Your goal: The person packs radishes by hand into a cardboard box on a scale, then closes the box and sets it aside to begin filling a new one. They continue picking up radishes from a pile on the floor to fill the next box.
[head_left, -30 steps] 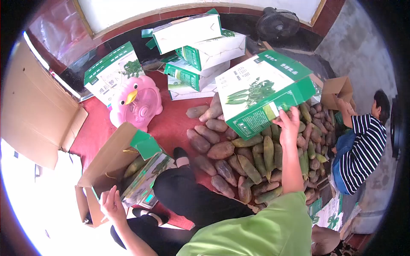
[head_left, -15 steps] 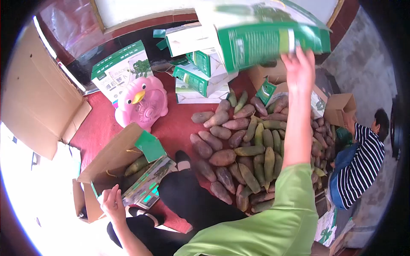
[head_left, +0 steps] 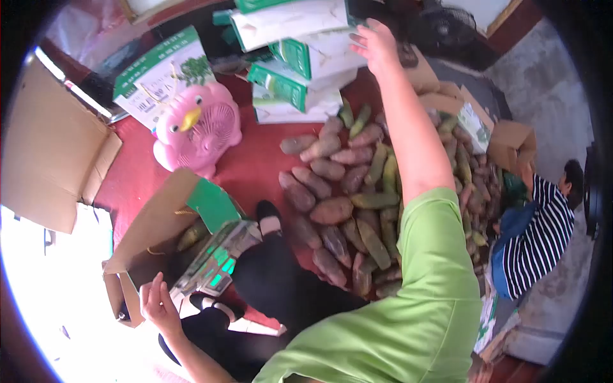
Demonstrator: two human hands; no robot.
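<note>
My right hand is stretched out at the top with its fingers spread, holding nothing. Its fingertips are right by the end of the stacked white and green printed cartons. My left hand hangs at the lower left, fingers loosely apart and nothing in them. Close by it stands an open cardboard box with a few long vegetables inside. Beside that box, a scale shows glowing green digits. A big heap of purple-brown and green long root vegetables covers the red floor below my right arm.
A pink bird-shaped fan stands before a printed carton. Tall cardboard leans at the left. On the right, a person in a striped shirt reaches to a brown box. A black fan stands behind.
The white and green carton my right hand carried now lies on top of the stack, let go. My right hand has moved up and left, and the view has shifted slightly.
</note>
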